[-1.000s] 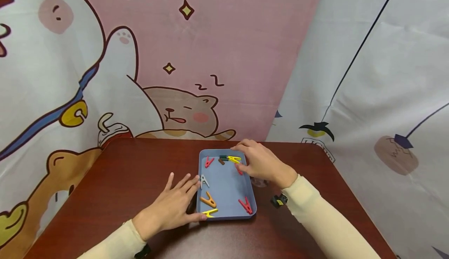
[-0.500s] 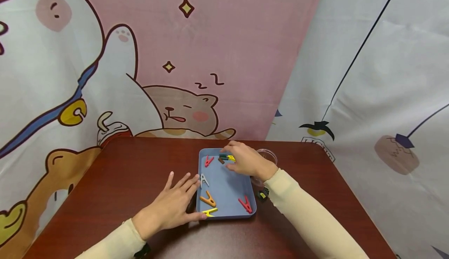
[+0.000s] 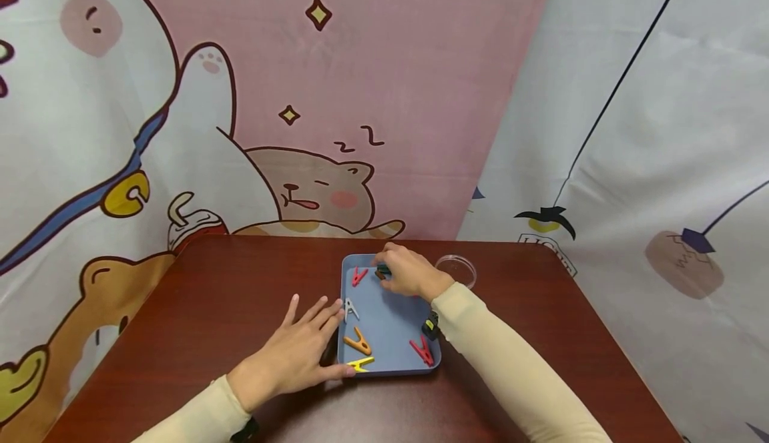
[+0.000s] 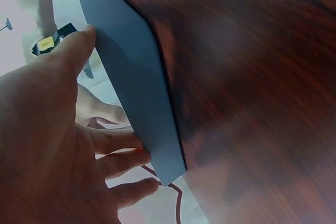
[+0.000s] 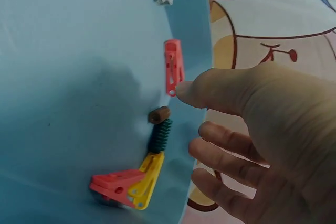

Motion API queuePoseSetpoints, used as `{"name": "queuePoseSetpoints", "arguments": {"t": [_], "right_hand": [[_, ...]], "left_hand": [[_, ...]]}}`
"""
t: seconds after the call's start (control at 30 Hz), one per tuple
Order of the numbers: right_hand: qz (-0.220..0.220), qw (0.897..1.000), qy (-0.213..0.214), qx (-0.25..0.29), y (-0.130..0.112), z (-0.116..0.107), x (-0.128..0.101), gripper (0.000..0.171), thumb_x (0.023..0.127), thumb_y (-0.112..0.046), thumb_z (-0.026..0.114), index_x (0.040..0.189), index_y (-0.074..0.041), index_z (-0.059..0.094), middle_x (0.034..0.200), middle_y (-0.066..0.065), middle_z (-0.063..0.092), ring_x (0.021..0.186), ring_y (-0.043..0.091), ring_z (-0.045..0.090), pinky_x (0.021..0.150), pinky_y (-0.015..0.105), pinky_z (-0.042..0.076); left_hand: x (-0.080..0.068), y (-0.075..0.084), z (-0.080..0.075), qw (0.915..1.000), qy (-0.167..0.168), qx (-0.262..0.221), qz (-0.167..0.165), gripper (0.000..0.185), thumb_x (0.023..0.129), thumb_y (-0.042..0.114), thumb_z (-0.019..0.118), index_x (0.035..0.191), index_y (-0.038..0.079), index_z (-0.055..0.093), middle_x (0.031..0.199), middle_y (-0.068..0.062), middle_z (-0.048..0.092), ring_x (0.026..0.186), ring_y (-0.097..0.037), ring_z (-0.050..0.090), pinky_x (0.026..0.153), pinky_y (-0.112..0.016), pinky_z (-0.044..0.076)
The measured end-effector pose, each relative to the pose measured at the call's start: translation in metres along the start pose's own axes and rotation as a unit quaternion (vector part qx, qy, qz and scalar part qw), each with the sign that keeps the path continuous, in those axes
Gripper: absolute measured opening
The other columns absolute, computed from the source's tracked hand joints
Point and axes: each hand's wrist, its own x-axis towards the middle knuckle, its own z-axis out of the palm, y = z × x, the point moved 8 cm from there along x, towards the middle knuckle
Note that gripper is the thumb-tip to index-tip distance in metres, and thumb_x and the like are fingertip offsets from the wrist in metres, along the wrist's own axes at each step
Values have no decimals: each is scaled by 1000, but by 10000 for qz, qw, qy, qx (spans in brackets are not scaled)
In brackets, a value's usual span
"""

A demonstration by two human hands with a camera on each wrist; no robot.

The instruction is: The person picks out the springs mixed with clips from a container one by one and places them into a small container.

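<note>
A shallow blue tray (image 3: pixel 390 336) holds several small clips. My left hand (image 3: pixel 297 353) rests against the tray's left side, fingers spread and thumb at the near left corner; the left wrist view shows its fingertips along the tray wall (image 4: pixel 134 72). Over the far end hovers my right hand (image 3: pixel 411 271), nothing seen in its fingers. In the right wrist view its thumb is next to a red clothespin (image 5: pixel 173 66). Nearby lie a brown cylinder-like piece (image 5: pixel 159 115), a dark green ridged piece (image 5: pixel 160 135), a yellow clothespin (image 5: pixel 146 182) and another red clothespin (image 5: pixel 118 184).
Along the tray's left side are a white clip (image 3: pixel 350 309), an orange clip (image 3: pixel 358 341) and a yellow clip (image 3: pixel 360 364). A red clip (image 3: pixel 423 351) lies at near right. Behind the right wrist, a clear round dish (image 3: pixel 456 270) stands on the brown table (image 3: pixel 240 296).
My right hand has moved left across the tray's far end, now covering the yellow clothespin in the head view. The round dish has come into sight. My left hand has stayed still.
</note>
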Motion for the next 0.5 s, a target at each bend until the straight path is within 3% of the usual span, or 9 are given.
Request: {"name": "queuePoseSetpoints", "arguments": {"t": [0.5], "right_hand": [[-5, 9981, -225, -580, 11, 20, 15, 41, 99, -14, 95, 138, -15, 87, 129, 13, 76, 105, 26, 73, 96, 49, 69]], "left_hand": [[0, 1, 0, 10000, 68, -67, 2, 106, 102, 84, 69, 175, 7, 53, 189, -12, 43, 178, -42, 37, 140, -85, 16]]}}
